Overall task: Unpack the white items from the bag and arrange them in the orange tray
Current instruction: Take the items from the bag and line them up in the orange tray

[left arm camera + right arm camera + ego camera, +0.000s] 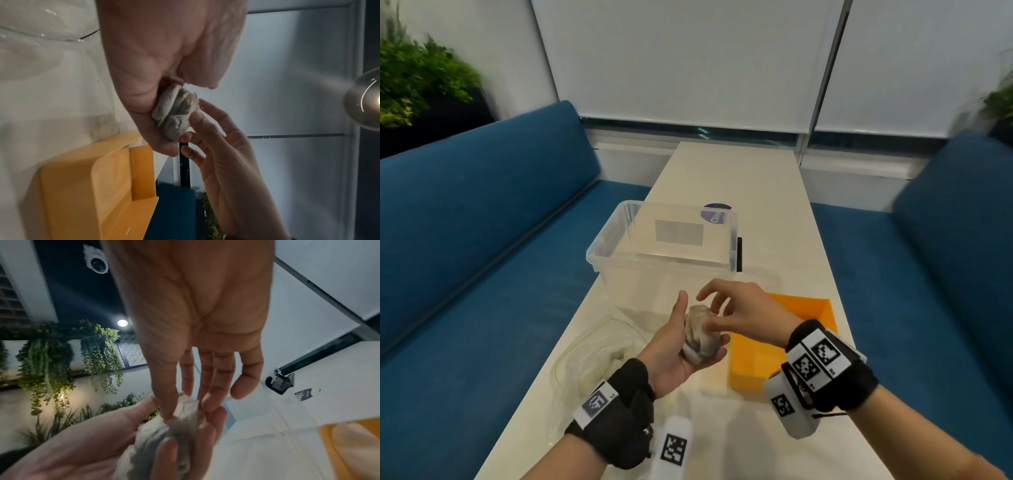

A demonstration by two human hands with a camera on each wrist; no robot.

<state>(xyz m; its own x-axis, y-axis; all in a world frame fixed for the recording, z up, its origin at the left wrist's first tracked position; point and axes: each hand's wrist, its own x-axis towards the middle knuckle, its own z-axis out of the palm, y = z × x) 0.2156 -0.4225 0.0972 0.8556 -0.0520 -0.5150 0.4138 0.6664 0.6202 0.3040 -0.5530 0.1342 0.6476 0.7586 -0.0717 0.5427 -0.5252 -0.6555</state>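
- Low in the centre of the head view, the left hand (674,346) lies palm up with its fingers curled round a crumpled white bundle (700,337), held above the table.
- The right hand (736,313) reaches in from the right; its thumb and a fingertip pinch the top of the bundle, and the other fingers are spread.
- The long white table (763,212) runs up the middle of the frame.
- The orange tray (822,313) sits on it at lower right, partly behind the right hand.
- A clear plastic bag (592,359) lies crumpled at lower left.
- Past the hands stands a clear tub (664,246).
- Blue sofas (482,219) flank the table.
- White blinds (688,58) fill the top, with green plants (417,78) at upper left.
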